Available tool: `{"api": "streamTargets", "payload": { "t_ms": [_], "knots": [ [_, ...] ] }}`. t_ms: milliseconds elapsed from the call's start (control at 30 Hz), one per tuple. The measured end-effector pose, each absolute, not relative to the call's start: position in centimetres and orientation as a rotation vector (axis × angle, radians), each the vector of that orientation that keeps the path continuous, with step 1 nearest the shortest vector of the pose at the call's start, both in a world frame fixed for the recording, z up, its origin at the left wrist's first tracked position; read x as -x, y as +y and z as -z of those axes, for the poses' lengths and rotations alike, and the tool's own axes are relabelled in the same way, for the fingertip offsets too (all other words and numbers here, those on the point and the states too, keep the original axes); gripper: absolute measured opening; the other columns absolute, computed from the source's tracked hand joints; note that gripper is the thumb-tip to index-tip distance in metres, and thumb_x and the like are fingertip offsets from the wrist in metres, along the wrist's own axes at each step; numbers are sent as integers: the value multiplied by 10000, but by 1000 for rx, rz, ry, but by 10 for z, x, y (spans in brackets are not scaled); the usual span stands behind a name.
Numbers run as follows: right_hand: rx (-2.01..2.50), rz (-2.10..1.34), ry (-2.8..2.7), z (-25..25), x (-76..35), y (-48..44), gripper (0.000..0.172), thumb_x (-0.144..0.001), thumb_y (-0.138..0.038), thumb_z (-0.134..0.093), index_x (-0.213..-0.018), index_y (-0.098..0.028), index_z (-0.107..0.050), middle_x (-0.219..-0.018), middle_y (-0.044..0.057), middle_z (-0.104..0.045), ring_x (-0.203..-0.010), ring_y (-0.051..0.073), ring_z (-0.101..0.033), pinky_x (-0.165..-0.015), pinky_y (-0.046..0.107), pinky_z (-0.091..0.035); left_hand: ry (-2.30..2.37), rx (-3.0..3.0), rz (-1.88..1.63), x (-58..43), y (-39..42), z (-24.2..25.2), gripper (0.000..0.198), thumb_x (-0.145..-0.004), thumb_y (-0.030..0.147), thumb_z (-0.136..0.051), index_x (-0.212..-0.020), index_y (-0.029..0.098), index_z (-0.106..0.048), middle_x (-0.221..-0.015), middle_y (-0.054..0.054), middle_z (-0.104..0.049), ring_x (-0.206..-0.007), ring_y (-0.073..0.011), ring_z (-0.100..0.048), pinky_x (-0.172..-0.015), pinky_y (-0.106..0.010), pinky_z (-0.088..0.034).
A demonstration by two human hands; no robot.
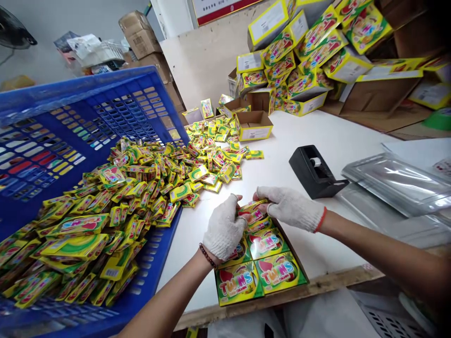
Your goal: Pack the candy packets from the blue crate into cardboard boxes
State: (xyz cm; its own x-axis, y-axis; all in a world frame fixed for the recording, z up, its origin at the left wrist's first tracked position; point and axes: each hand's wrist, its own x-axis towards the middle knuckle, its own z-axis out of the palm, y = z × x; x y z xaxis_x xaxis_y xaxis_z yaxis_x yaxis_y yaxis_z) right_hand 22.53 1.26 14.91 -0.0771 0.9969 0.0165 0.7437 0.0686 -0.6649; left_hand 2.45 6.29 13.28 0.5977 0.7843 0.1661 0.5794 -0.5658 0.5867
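Both hands wear white knit gloves with bare fingertips. My left hand (225, 227) is at the left side of an open display box (291, 246) near the table's front edge, its fingers closed on a small yellow-green packet (255, 216) at the box's far end. From the right, my right hand (291, 206) grips the same packet's far side with thumb and fingers. Flat "TWINS" packets (282, 272) fill the near part of the box in two columns. My left forearm and hand hide part of the left column.
A blue crate (141, 75) heaped with packets (81, 225) lies tipped at the left, spilling onto the white table (271, 164). A black tape dispenser (312, 173) and clear plastic trays (398, 178) are at the right. Yellow boxes (317, 51) are piled behind.
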Motion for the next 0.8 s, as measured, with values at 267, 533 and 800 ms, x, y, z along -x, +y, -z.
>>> {"api": "streamTargets", "payload": {
  "t_ms": [267, 533, 800],
  "knots": [
    [1754, -598, -1981, -102, -244, 16, 173, -875, -203, -516, -869, -152, -681, -920, 80, -630, -852, 188, -595, -756, 278, -445, 956, -2567, -618, -38, 61, -104, 165, -930, 236, -511, -1035, 221, -637, -1031, -60, -664, -998, -234, -604, -875, -371, -459],
    [1752, -555, -2162, -119, -245, 30, 160, -840, -108, -516, -837, -155, -668, -890, 74, -613, -795, 176, -577, -712, 264, -425, 1008, -2338, -749, -21, 66, -88, 150, -924, 256, -548, -1028, 235, -654, -1073, -50, -675, -1036, -202, -621, -929, -327, -487],
    [1696, -378, -2455, -128, -228, 3, 290, -731, -263, -690, -1010, -194, -649, -1011, 93, -585, -874, 238, -558, -736, 329, -411, 1162, -2463, -527, -21, 63, -94, 150, -903, 297, -572, -1016, 225, -638, -1029, -54, -674, -918, -214, -624, -774, -323, -466]
  ]
}}
